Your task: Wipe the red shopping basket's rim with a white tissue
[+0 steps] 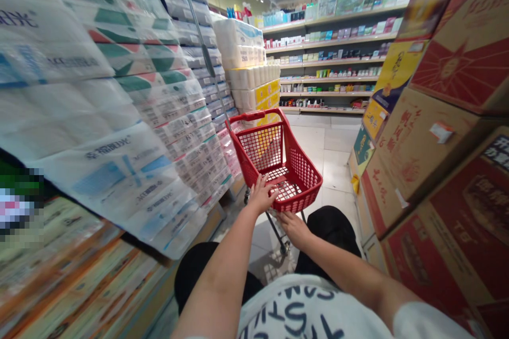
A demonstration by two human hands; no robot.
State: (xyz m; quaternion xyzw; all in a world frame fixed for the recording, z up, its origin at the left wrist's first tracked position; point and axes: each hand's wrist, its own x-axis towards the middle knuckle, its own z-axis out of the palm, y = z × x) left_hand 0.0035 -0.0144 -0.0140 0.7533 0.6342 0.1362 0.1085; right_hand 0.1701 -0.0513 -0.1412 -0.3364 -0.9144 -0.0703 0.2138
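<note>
A red plastic shopping cart (305,174) on a dark wheeled frame stands in front of my knees. Its lattice basket shows only its bare floor and walls. My left hand (262,194) lies over the basket's near left corner, its fingers stretched out and apart across the rim. Lower down, my right hand (293,228) is just under the basket's near edge. Its fingers are bent and close together, with their tips partly hidden. Whether they grip the cart or some small thing there, I cannot make out.
Wrapped tissue packs (107,153) are stacked high on the left, with toilet roll packs (242,44) beyond. Cardboard cartons (417,142) wall the right side. Shelves of small boxes and bottles (330,58) stand at the back. Pale floor tiles (338,166) run between the stacks.
</note>
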